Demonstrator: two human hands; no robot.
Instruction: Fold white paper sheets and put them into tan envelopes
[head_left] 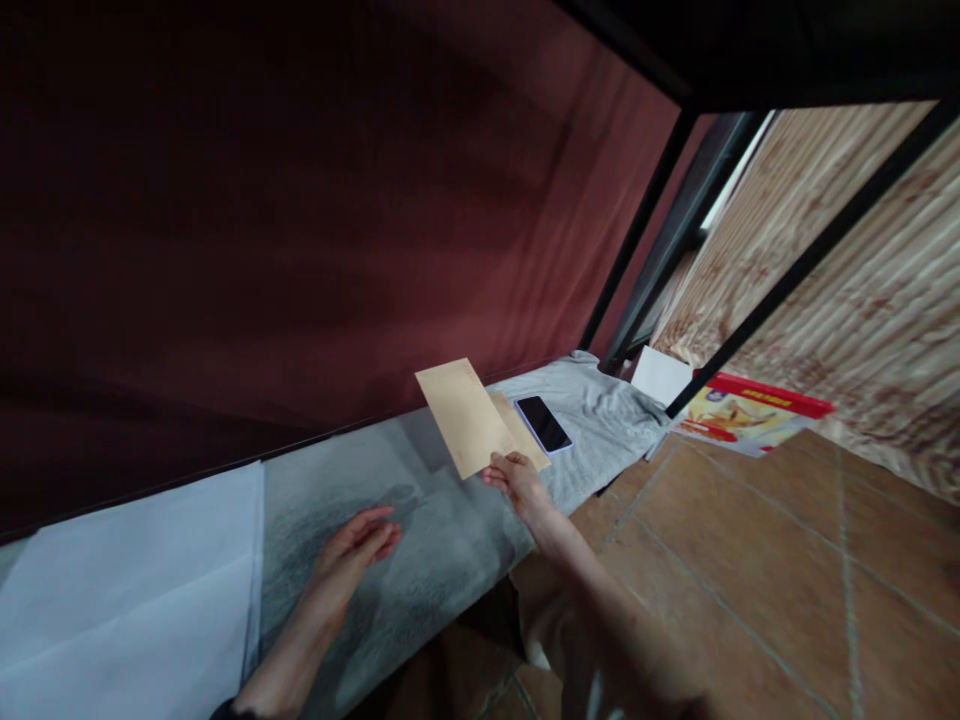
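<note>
- Right hand (517, 474): pinching an envelope (459, 412) by its near edge, ahead of it.
- Left hand (361, 540): slack, fingers half-curled, over the desk (450, 560).
- Phone (544, 424): just beyond the right hand.
- Paper (142, 590): left of the left hand.

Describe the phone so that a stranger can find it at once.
Below the dark red wall stretches a grey cloth. Toward its right end, beyond the right hand, lies the phone. Its black screen and lilac rim distinguish it from the tan paper alongside.
</note>
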